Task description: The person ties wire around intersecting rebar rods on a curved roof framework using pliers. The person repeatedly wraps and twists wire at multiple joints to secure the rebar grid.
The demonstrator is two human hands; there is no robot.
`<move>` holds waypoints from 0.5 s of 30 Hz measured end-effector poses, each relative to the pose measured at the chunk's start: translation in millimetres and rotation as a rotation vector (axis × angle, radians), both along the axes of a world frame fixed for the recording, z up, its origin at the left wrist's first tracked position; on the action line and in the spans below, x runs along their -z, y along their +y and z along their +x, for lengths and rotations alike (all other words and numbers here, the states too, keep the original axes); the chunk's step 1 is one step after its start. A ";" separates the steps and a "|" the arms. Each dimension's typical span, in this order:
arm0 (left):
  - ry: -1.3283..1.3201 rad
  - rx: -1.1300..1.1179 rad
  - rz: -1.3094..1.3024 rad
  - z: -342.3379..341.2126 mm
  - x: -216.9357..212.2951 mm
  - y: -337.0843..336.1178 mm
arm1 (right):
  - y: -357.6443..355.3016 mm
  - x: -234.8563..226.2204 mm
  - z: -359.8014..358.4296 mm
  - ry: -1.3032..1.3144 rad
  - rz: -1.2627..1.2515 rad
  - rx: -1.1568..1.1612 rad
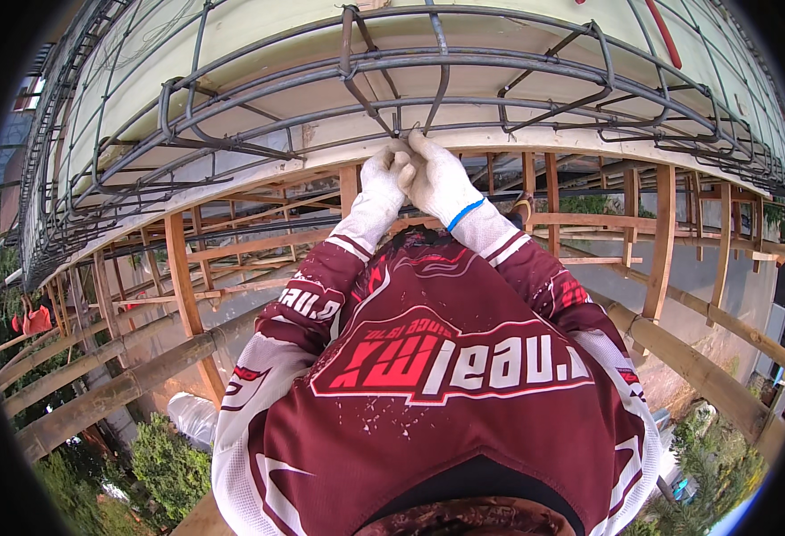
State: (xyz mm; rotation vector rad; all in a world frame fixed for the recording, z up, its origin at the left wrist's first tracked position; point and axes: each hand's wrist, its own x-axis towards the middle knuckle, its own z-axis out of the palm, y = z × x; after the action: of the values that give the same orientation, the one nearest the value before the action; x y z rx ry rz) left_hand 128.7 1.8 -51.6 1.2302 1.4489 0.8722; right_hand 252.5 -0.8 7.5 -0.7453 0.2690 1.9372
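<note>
Both my hands wear white work gloves and meet at the lower bar of a rebar cage point(491, 61). My left hand point(384, 179) has its fingers curled in against the other hand. Close beside it, my right hand point(439, 179) is closed, with a blue band point(466, 213) round its wrist. Its fingertips touch the bar near the foot of a bent stirrup point(440, 89). A thin wire end seems to stick up there. Whatever lies between the fingers is hidden by the gloves.
A pale board edge point(517, 143) runs under the cage. Below it stand wooden posts point(183, 268) with cross rails, and thick bamboo poles point(705, 362) pass on both sides of me. Greenery point(169, 456) shows far down. A red rod point(665, 36) slants above the cage at right.
</note>
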 end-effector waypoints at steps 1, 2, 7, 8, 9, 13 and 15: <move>-0.029 -0.008 0.008 -0.4 2.5 -0.2 | 0.7 1.7 0.4 0.016 0.016 -0.005; -0.059 -0.016 0.017 -0.2 5.3 0.3 | 1.8 3.2 0.9 0.036 0.038 -0.009; -0.286 -0.095 -0.055 3.7 16.3 0.2 | 6.7 4.3 -1.5 0.075 0.036 0.003; -0.394 -0.139 -0.090 4.6 16.4 0.0 | 7.4 3.2 -2.7 0.074 0.022 0.007; -0.516 -0.201 -0.164 5.7 15.7 1.5 | 7.9 1.8 -3.4 0.053 -0.013 0.019; -0.156 -0.057 -0.053 5.9 5.1 -0.3 | 4.2 -2.5 0.4 -0.089 -0.030 0.012; -0.068 -0.039 -0.129 6.9 -1.4 4.0 | -1.1 -1.9 9.4 -0.267 0.031 -0.059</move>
State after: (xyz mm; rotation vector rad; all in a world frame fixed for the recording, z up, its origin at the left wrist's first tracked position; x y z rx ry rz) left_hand 135.7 5.7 -50.2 1.0702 1.4556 0.8263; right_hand 261.9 -1.8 9.4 -0.9885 0.0535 1.8663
